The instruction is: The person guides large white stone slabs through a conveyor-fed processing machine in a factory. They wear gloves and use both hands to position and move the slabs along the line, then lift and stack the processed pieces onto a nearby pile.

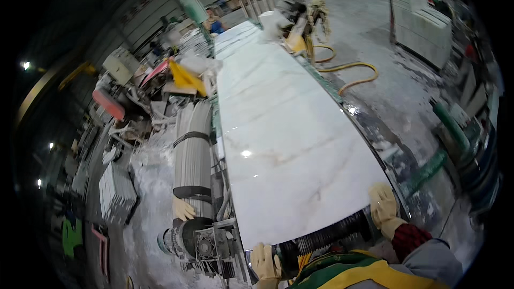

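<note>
A long, glossy white marble slab [289,144] with faint brown veins lies on a roller conveyor that runs away from me. My left hand [265,262], in a cream work glove, is at its near left corner, fingers stretched out and thumb apart. At the near right corner is my right hand [384,208], gloved the same way, its extended fingers lying over the slab's edge. Neither hand visibly wraps around anything; the undersides of both are hidden. Between them, a dark ribbed roller [326,238] shows below the slab's near edge.
Left of the conveyor stand a motor [205,246], a strapped bundle of grey strips [193,150] and a loose cream glove [183,208]. A yellow hose [353,68] curls across the floor on the right. Stacked slabs [423,29] stand beyond; green rollers [425,174] are nearby.
</note>
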`<action>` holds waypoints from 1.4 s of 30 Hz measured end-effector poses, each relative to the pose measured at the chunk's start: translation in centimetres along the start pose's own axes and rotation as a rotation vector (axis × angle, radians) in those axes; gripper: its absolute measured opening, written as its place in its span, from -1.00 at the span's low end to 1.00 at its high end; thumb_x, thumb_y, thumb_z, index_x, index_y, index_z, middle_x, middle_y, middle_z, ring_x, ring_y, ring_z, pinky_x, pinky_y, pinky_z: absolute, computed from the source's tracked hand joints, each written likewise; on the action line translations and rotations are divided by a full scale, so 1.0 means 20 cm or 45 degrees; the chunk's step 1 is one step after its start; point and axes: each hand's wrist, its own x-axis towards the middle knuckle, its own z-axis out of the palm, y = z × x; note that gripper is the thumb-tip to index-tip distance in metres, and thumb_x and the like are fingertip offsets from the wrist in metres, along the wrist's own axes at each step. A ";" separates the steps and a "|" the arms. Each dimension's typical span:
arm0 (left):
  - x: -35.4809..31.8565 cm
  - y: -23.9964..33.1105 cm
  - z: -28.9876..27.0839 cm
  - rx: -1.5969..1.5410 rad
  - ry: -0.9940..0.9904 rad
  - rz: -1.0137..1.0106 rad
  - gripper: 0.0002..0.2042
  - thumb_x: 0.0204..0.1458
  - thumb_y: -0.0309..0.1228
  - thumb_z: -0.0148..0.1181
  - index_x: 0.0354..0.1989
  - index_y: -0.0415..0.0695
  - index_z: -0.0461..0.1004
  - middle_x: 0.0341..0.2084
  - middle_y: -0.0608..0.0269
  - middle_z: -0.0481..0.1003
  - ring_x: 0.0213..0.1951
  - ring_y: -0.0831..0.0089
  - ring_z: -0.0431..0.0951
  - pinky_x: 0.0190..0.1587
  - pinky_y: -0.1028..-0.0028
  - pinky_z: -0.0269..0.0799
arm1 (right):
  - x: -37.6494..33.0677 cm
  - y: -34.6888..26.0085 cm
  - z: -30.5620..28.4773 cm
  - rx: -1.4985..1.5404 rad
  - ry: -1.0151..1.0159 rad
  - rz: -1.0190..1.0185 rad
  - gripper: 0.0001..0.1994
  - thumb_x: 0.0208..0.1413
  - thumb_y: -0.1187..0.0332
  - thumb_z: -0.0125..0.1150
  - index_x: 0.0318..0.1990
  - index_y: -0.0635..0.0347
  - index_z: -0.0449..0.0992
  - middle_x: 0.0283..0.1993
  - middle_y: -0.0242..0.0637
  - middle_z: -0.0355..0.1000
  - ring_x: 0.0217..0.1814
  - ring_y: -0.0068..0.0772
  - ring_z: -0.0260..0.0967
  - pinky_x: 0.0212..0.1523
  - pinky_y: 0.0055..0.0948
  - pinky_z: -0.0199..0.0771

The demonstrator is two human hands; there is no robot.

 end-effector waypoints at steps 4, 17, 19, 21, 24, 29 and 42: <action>-0.02 0.00 0.02 0.049 0.080 0.060 -0.51 0.24 -0.26 0.27 0.27 -0.30 0.49 0.22 -0.39 0.46 0.19 -0.46 0.45 0.30 -0.26 0.33 | 0.07 -0.12 -0.15 0.106 0.384 -0.101 -0.64 0.30 0.35 0.17 0.17 0.25 0.65 0.23 0.08 0.61 0.33 0.30 0.49 0.46 0.19 0.40; 0.27 -0.31 -0.06 0.013 -0.279 -0.260 -0.35 0.31 -0.10 0.22 0.51 -0.15 0.33 0.51 -0.34 0.23 0.50 -0.33 0.23 0.52 -0.26 0.10 | 0.41 -0.03 -0.27 0.221 0.262 -0.163 -0.51 0.29 0.18 0.26 0.32 0.13 0.50 0.46 0.08 0.39 0.52 0.22 0.28 0.55 0.09 0.25; 0.31 -0.30 0.02 0.208 -0.277 -0.323 -0.33 0.35 -0.02 0.15 0.54 -0.14 0.31 0.54 -0.36 0.20 0.53 -0.40 0.19 0.55 -0.25 0.07 | 0.51 0.00 -0.15 0.164 0.202 -0.129 -0.40 0.30 0.13 0.27 0.44 0.15 0.45 0.53 0.13 0.33 0.62 0.24 0.20 0.66 0.11 0.10; 0.34 -0.24 -0.01 0.338 -0.476 -0.472 -0.27 0.47 0.08 -0.11 0.68 -0.11 0.13 0.62 -0.46 0.05 0.63 -0.49 -0.03 0.63 -0.23 -0.10 | 0.62 -0.03 -0.17 0.207 0.120 -0.140 -0.41 0.30 0.13 0.27 0.44 0.16 0.45 0.53 0.13 0.34 0.62 0.23 0.19 0.66 0.12 0.09; 0.37 -0.26 0.02 0.431 -0.443 -0.424 -0.28 0.46 0.08 -0.10 0.68 -0.07 0.14 0.62 -0.45 0.06 0.61 -0.47 0.03 0.63 -0.24 -0.12 | 0.79 -0.06 -0.13 0.250 0.098 -0.170 -0.40 0.29 0.14 0.29 0.43 0.16 0.47 0.55 0.14 0.33 0.64 0.24 0.18 0.67 0.10 0.09; 0.38 -0.26 0.07 0.345 -0.261 -0.359 -0.26 0.39 0.12 0.00 0.63 -0.05 0.27 0.54 -0.50 0.20 0.53 -0.55 0.15 0.61 -0.25 -0.02 | 1.02 0.04 -0.04 0.273 0.032 -0.220 -0.36 0.30 0.18 0.32 0.49 0.21 0.44 0.61 0.16 0.29 0.69 0.27 0.13 0.69 0.09 0.09; 0.35 -0.25 0.03 0.262 -0.116 -0.344 -0.34 0.39 0.07 0.10 0.58 0.02 0.31 0.54 -0.32 0.23 0.53 -0.41 0.19 0.54 -0.13 0.20 | 1.01 0.15 0.16 0.130 0.116 -0.363 -0.32 0.33 0.25 0.29 0.55 0.32 0.35 0.65 0.18 0.22 0.70 0.26 0.11 0.72 0.11 0.02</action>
